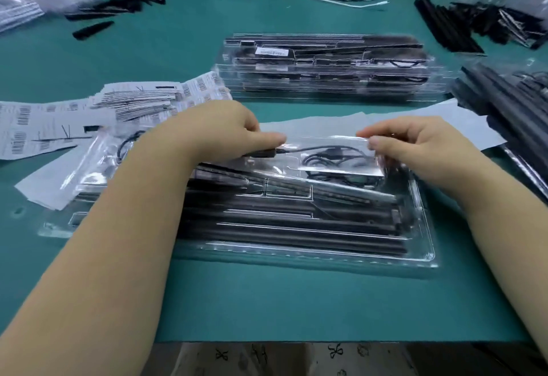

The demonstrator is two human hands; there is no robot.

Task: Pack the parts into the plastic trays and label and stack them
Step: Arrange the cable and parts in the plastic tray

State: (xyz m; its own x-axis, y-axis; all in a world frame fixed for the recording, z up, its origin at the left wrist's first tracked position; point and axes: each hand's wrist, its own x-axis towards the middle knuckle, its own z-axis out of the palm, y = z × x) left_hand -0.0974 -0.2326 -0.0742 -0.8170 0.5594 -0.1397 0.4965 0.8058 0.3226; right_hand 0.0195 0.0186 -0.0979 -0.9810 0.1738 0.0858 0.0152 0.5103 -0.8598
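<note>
I have my left hand [225, 132] and right hand [415, 144] pinching the bagged cable [332, 156] over the near tray's [421, 254] far right pocket — pulled unevenly, it could snag and miss it.

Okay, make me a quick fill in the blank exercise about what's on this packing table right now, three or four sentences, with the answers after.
1. Both hands, the left hand and the right hand, pinch a clear bag holding a black ____.
2. The near tray is filled with long ____ rods.
3. The table cover is ____ in colour.
4. The stack of packed trays lies ____ the near tray, further from the person.

Answers: cable; black; green; behind
</note>
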